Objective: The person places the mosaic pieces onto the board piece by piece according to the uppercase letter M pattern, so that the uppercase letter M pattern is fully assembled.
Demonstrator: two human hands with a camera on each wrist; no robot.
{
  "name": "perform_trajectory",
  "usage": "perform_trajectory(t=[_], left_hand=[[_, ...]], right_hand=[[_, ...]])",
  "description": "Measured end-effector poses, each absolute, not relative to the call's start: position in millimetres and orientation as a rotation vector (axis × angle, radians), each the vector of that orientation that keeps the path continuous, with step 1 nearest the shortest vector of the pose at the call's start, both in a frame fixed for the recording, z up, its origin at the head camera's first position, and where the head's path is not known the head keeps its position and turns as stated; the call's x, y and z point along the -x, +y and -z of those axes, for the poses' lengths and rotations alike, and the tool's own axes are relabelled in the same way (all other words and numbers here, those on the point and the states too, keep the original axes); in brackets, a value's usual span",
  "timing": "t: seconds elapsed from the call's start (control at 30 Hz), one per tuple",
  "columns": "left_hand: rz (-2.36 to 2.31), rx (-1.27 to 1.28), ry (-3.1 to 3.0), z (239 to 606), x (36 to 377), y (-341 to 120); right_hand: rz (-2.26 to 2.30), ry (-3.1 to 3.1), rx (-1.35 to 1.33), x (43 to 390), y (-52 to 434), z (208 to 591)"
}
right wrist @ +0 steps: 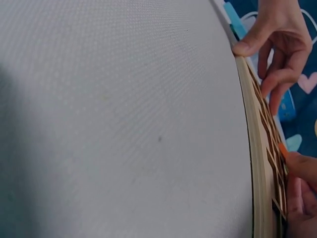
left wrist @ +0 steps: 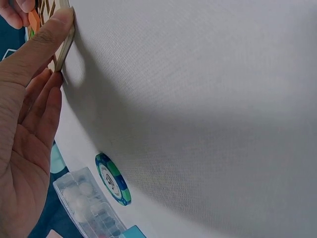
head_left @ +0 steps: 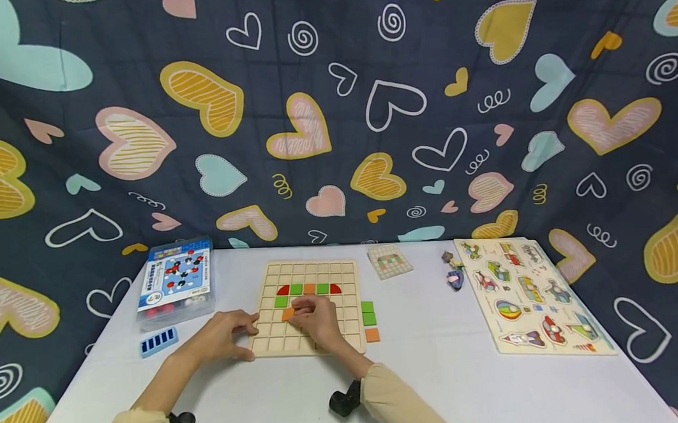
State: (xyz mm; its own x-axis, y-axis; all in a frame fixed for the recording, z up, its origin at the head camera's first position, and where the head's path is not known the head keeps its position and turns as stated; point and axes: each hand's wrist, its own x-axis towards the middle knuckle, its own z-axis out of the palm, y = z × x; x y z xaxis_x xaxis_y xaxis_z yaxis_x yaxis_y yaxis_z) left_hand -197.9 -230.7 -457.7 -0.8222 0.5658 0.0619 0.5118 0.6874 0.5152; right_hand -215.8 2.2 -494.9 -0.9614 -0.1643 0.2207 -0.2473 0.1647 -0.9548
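Observation:
A square wooden grid board (head_left: 345, 272) lies on the table, with red quarter-round, green and orange tiles set across an upper row and a green tile (head_left: 281, 301) below them. My left hand (head_left: 225, 337) grips the board's left side near its front corner; the left wrist view shows the thumb (left wrist: 60, 19) on the edge. Over the middle of the board, my right hand (head_left: 318, 321) pinches an orange square tile (head_left: 288, 314) between thumb and fingertips. This tile sits just below the green one. The right hand hides part of the grid.
Two green tiles (head_left: 368, 313) and an orange tile (head_left: 372, 335) lie right of the board. Behind them is a pattern card (head_left: 390, 270). A molecule-model box (head_left: 175, 277) and a slotted blue piece (head_left: 158, 342) stand left; small figures (head_left: 454, 270) and a picture puzzle (head_left: 528, 316) lie right.

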Motion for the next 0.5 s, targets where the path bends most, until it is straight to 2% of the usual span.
perform_trajectory(t=[0.5], left_hand=[[-0.833,-0.948,2.786,459.7,197.6,-233.4]], right_hand=[[-1.865,-2.354,-0.481,215.6,-8.8,490.8]])
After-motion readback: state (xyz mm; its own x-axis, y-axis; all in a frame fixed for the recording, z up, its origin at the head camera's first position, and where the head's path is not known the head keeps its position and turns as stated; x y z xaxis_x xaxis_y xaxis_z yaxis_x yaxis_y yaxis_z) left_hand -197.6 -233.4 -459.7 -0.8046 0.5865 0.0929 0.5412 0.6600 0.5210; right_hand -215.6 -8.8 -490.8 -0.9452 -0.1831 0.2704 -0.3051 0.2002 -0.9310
